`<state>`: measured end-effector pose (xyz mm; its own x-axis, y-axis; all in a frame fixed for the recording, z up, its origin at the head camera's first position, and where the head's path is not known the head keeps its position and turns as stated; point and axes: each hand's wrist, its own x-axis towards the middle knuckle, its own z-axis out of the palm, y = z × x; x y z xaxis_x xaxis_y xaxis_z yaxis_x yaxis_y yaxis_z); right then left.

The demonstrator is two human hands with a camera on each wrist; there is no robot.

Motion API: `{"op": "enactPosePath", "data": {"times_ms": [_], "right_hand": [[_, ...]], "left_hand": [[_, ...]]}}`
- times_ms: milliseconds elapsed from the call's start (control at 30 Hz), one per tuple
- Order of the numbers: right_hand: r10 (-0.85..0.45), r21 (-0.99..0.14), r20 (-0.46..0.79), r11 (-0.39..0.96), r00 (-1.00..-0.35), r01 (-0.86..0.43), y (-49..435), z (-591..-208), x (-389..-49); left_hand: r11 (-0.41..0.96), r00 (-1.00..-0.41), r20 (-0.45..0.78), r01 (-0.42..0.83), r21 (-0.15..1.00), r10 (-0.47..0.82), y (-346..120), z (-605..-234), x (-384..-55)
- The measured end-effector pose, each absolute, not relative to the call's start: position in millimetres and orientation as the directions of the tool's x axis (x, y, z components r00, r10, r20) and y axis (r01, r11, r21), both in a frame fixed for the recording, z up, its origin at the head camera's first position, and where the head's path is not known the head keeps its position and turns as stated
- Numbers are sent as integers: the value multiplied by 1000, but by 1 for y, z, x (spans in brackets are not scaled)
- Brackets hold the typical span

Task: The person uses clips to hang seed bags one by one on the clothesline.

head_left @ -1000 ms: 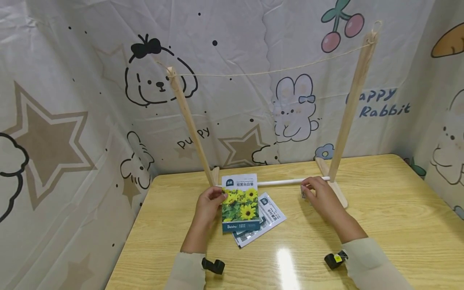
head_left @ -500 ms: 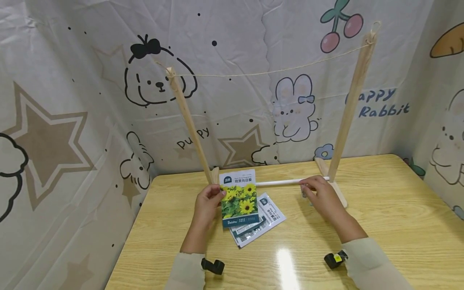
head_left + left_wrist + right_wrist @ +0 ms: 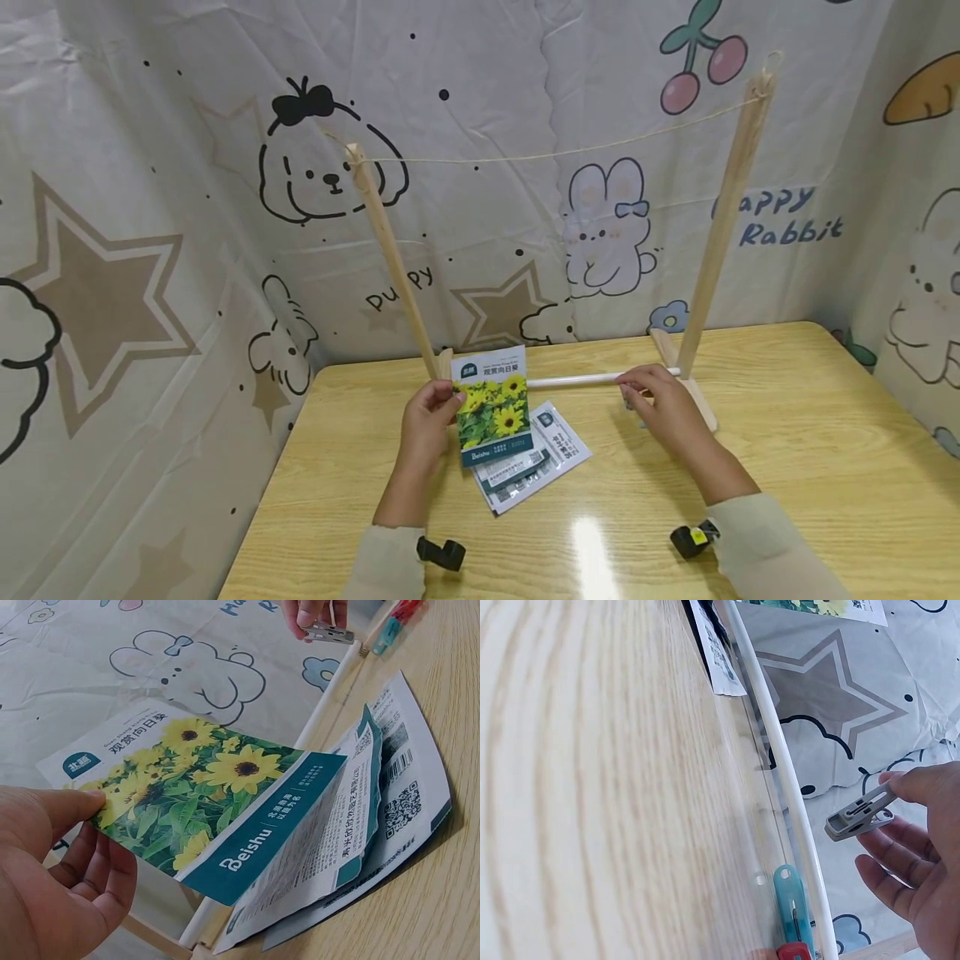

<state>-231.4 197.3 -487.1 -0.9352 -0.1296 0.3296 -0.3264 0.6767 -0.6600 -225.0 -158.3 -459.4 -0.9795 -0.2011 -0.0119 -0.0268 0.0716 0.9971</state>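
Observation:
My left hand (image 3: 426, 425) pinches the left edge of a seed packet (image 3: 491, 410) printed with yellow sunflowers. The packet is lifted and tilted, its lower edge over other packets (image 3: 536, 467) lying on the table, back side up. In the left wrist view, thumb and fingers grip its edge. My right hand (image 3: 666, 408), beside the white rod at the right, holds a grey clothespin (image 3: 861, 813) between thumb and fingers. That clothespin is mostly hidden in the head view. A teal clothespin (image 3: 789, 900) and a red clothespin (image 3: 795, 951) lie near the rod.
Two wooden posts, a left post (image 3: 393, 262) and a right post (image 3: 723, 225), stand at the back with a string (image 3: 555, 155) stretched between their tops. A white rod (image 3: 577, 380) joins them low down. Behind the wooden table (image 3: 337, 500) hangs a printed cloth (image 3: 480, 75).
The sunflower packet has risen slightly and shifted a little left in my left hand, showing more of the packets beneath. My right hand keeps its hold on the clothespin, nearly still.

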Motion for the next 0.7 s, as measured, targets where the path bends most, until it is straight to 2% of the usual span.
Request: {"op": "enactPosePath", "data": {"times_ms": [300,700], "right_hand": [[-132,-657,340,675,-931,-336,194,-487,-231],[-124,-639,375,683,-919,-353,193,-484,-230]], "left_hand": [[81,-981,2,-14,997,-196,-158,-456,-224],[14,-979,-32,-35,999,-200,-159,-455,-226]]}}
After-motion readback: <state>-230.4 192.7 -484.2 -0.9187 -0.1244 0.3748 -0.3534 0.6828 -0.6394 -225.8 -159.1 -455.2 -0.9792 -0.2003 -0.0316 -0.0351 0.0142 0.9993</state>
